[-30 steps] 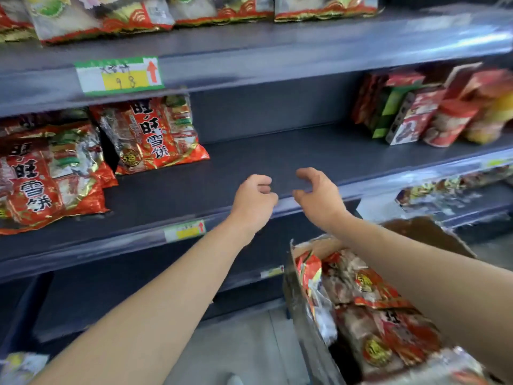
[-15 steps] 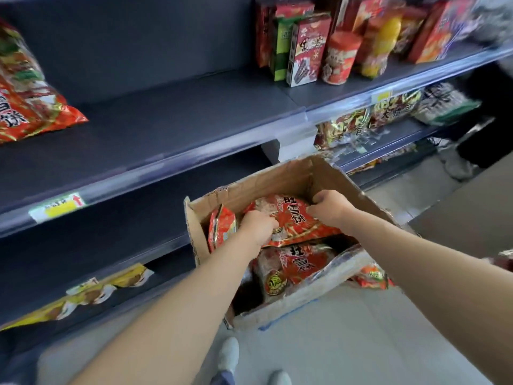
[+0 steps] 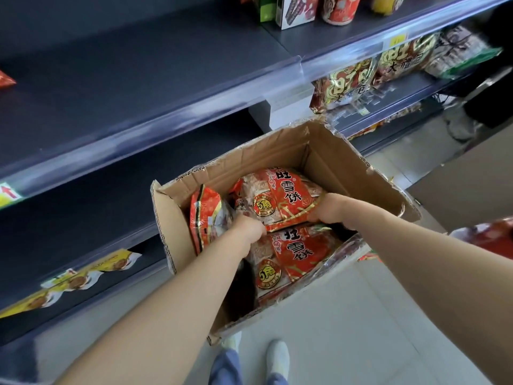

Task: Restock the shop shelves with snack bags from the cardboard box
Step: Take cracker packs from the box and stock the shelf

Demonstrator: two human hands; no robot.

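An open cardboard box [image 3: 277, 151] stands on the floor in front of the shelves, holding several red snack bags. The top red snack bag [image 3: 277, 198] lies across the box. My left hand [image 3: 248, 229] grips its near left edge and my right hand [image 3: 331, 209] grips its near right edge. Under it lies a second red bag [image 3: 291, 257], and another red bag [image 3: 206, 215] stands on edge at the box's left wall. The dark middle shelf [image 3: 138, 76] above the box is bare over most of its width.
Boxes and cans of snacks [image 3: 311, 9] stand at the shelf's far right. Gold and red bags [image 3: 361, 79] fill the lower shelf to the right. Yellow packets [image 3: 77, 279] lie on the bottom shelf at left. My feet [image 3: 273, 354] stand on the light tiled floor below the box.
My view dropped from the shelf to the box. Both hands came down from the shelf edge into the box and closed on the top red bag.
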